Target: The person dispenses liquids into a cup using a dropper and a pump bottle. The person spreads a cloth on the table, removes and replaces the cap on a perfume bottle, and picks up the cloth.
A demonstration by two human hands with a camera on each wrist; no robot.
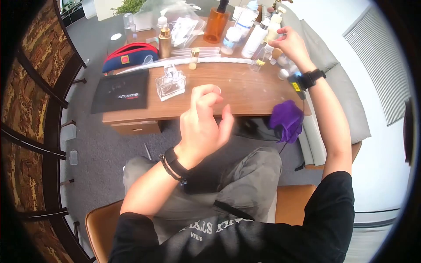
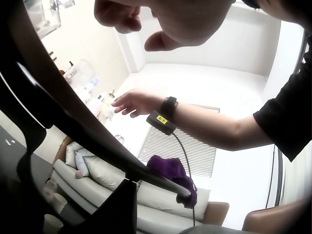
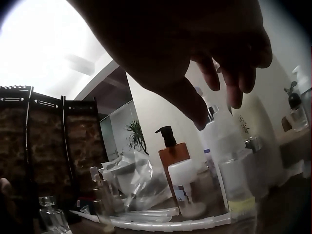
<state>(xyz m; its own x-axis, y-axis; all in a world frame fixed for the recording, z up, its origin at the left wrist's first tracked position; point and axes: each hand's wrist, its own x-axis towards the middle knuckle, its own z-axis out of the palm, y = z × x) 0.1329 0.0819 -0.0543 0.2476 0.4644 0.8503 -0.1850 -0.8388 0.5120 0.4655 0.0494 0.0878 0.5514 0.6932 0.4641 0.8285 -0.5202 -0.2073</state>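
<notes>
My left hand (image 1: 204, 125) is raised over the table's front edge, fingers loosely bent and nothing in them. Just beyond it on the left stands a clear glass perfume bottle (image 1: 171, 85). My right hand (image 1: 291, 47) hovers at the right side among the bottles, its fingers apart and bent downward. In the right wrist view its fingertips hang over a clear spray bottle (image 3: 236, 178) with a pale yellow label, and no object shows between them. Close to this hand stand a tall white bottle (image 1: 254, 41) and a cream pump bottle (image 1: 275, 24).
The wooden table (image 1: 237, 94) also bears an amber pump bottle (image 1: 216, 26), a white-capped jar (image 1: 231, 41), a gold-topped bottle (image 1: 165, 41), a small vial (image 1: 194, 59), a blue pouch (image 1: 127, 59) and a black pouch (image 1: 120, 92). A purple cloth (image 1: 286, 119) hangs at the right edge.
</notes>
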